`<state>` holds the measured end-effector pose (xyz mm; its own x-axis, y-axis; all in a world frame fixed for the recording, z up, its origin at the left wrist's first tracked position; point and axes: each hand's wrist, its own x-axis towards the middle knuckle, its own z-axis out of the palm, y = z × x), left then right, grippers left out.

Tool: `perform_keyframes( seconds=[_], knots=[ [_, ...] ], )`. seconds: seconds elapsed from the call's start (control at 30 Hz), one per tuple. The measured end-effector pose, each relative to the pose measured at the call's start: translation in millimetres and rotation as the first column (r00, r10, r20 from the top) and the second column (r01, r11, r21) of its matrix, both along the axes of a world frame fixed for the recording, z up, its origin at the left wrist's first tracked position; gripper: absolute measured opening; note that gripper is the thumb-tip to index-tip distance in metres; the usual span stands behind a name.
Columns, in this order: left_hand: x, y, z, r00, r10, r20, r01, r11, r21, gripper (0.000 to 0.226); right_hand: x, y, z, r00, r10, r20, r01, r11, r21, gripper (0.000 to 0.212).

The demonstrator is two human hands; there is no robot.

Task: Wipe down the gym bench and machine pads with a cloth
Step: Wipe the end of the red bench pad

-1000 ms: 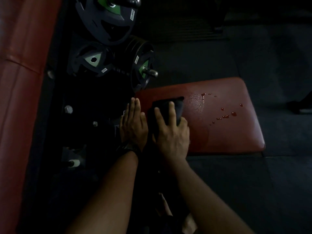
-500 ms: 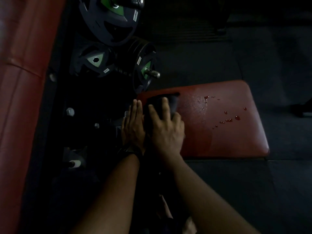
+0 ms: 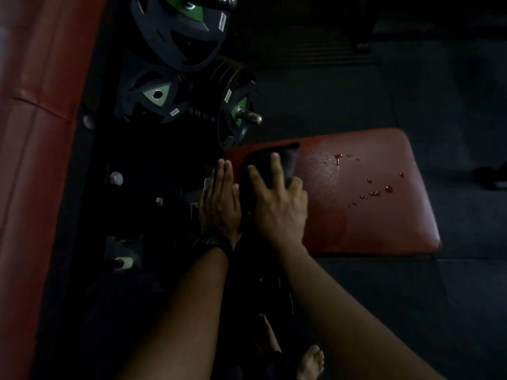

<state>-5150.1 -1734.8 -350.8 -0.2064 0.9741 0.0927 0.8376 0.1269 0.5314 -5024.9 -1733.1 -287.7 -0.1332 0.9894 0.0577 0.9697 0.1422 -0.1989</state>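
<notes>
Fingers: on the right hand (image 3: 277,212) the fingers (image 3: 275,165) lie spread and nearly straight, pressing flat on the dark cloth (image 3: 288,163); on the left hand (image 3: 219,204) they are straight, held together, and hold nothing.
Long red pad (image 3: 33,133): runs down the far left of the view, well apart from the seat pad, with dark machine frame between the two.
Floor (image 3: 411,91): dark matting around the seat pad's far, right and near sides.
Seat pad (image 3: 370,223): red with rounded corners, lying crosswise; its left end is under the hands.
Weight plates (image 3: 178,31): dark with green and grey marks, hung on pegs just beyond the seat pad's far-left corner.
Left hand: just beside the right hand at the seat pad's left edge, with a dark wristband (image 3: 211,242); in this dim light I cannot tell whether it rests on the pad's edge or on the frame beside it.
Cloth: on the seat pad's left end near its far edge, mostly under the right hand.
Foot (image 3: 311,363): bare, on the floor on the seat pad's near side.
Droplets (image 3: 375,193): scattered on the seat pad's right half, apart from the cloth, with a wet sheen between them and it.
</notes>
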Motion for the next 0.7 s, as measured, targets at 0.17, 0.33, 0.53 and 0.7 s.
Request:
perform_keyframes(
  seconds=[0.17, 0.33, 0.53, 0.7],
  knots=[
    [3.3, 0.7, 4.2, 1.0, 0.027, 0.014, -0.026, 0.998, -0.051, 0.064, 18.5, 67.9, 9.0, 0.969, 0.235, 0.079, -0.232, 0.972, -0.043, 0.059],
    [6.2, -1.0, 6.6, 0.998, 0.048, 0.028, -0.046, 0.998, -0.047, 0.06, 39.6, 44.3, -1.4, 0.973, -0.218, 0.074, 0.214, 0.975, 0.055, 0.071],
    [-1.3, -2.1, -1.5, 1.0, 0.008, -0.012, -0.008, 1.0, -0.023, 0.059, -7.7, -36.4, 1.0, 0.999, -0.039, -0.036, 0.038, 0.999, -0.024, 0.06],
    [2.8, -0.8, 2.0, 0.999, 0.046, -0.003, -0.046, 0.999, -0.025, 0.059, 25.8, 21.3, 5.5, 0.986, 0.161, 0.035, -0.161, 0.987, 0.007, 0.058]
  ],
)
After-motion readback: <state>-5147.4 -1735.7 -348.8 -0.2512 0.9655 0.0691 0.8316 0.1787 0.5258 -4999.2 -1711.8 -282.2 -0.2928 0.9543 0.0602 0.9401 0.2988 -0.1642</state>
